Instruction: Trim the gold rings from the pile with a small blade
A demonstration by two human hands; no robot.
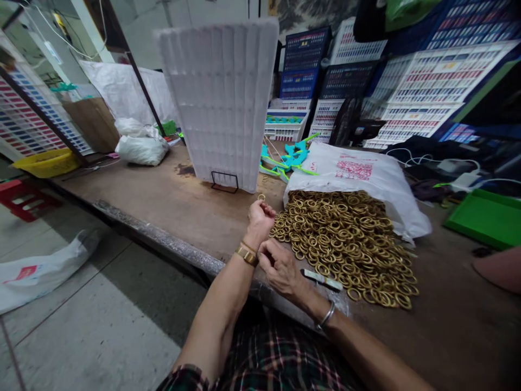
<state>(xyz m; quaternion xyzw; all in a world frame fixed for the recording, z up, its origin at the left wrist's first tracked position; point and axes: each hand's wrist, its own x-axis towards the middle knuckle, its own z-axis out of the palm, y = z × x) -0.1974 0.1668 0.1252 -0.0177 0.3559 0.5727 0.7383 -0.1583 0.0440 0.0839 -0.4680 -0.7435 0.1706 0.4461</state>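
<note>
My left hand (261, 218) is reached forward over the table with its fingers curled closed. A brass-coloured ring (261, 197) shows at its fingertips. A gold watch (246, 253) sits on that wrist. Closer to me, my right hand (281, 270) has bent fingers pressed together beside the left wrist; whatever they may hold is hidden. To the right of both hands spreads a large heap of brass-coloured rings (337, 233), spilling from the mouth of a white woven sack (366, 163). A small flat bar-shaped object (321, 279) lies between the right forearm and the heap.
A tall white ribbed panel (220, 103) stands upright on the brown table (154, 187), with a black wire stand (224, 182) at its foot. Turquoise and green pieces (295, 157) lie behind the sack. A green tray (488, 217) is at right; stacked crates (427, 98) rise behind.
</note>
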